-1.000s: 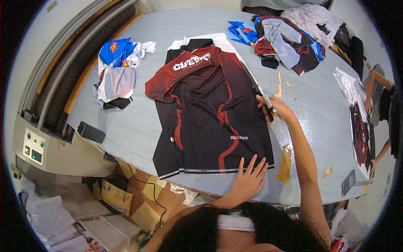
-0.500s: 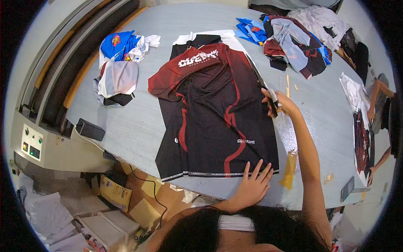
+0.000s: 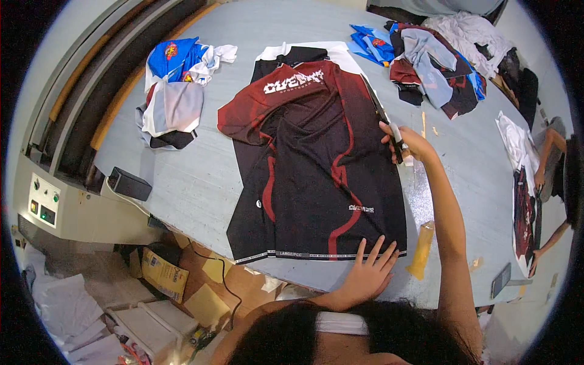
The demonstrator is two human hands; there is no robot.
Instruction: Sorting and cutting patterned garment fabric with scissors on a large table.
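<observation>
A black and dark-red printed fabric panel, jersey-shaped, lies on the table with folds across its middle. More black fabric and a white layer show from under its far end. My left hand rests on the near hem at the right corner, fingers spread flat. Black scissors are in my right hand, closed around the handles. Their blades point away from me along the panel's right edge. How far apart the blades are is hard to make out.
Blue, white and grey fabric pieces lie at the left. A mixed fabric pile is at the far right. A black box sits near a roller machine. Yellowish tape lies right of my left hand. Another person's hands hold fabric.
The whole view has shifted slightly. My left hand stays flat on the hem, and my right hand keeps its grip on the scissors along the panel's right edge.
</observation>
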